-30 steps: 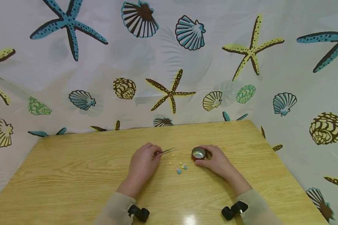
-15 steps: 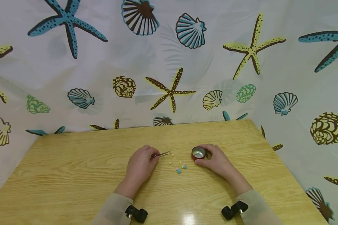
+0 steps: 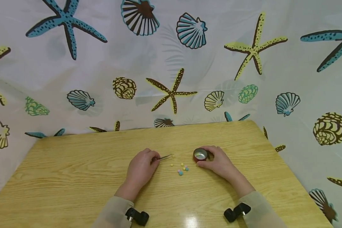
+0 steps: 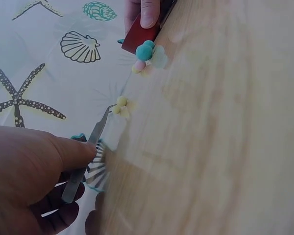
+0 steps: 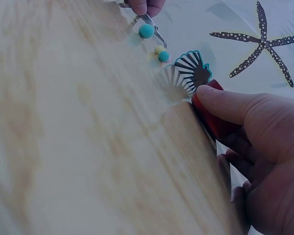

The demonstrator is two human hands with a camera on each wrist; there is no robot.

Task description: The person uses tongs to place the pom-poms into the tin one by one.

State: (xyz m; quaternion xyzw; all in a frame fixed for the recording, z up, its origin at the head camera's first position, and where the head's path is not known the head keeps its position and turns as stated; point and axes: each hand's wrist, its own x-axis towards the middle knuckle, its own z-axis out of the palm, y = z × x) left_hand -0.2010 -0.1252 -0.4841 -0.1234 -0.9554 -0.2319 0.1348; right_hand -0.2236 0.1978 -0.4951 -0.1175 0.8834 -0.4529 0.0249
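Observation:
My left hand point(image 3: 141, 166) pinches a pair of metal tweezers point(image 4: 90, 152) between thumb and fingers. The bent tips are right at a small yellow ball point(image 3: 173, 156) on the table. Several more small balls lie loosely together nearby, among them a blue ball point(image 3: 180, 173), a pink ball point(image 4: 139, 65) and a yellow ball point(image 3: 182, 164). My right hand point(image 3: 218, 160) grips a small round red tin point(image 3: 200, 155) from its right side, thumb in front. The tin stands upright, its silvery inside showing, with something small and yellow in it.
The wooden table point(image 3: 88, 180) reaches back to a white cloth point(image 3: 148, 57) printed with shells and starfish, which also hangs along the right side. Both sleeves carry black wrist mounts, one being the left mount point(image 3: 137, 216).
The tweezers have moved left and slightly down, their tips coming to the farthest yellow ball. The right hand and the tin have stayed in place.

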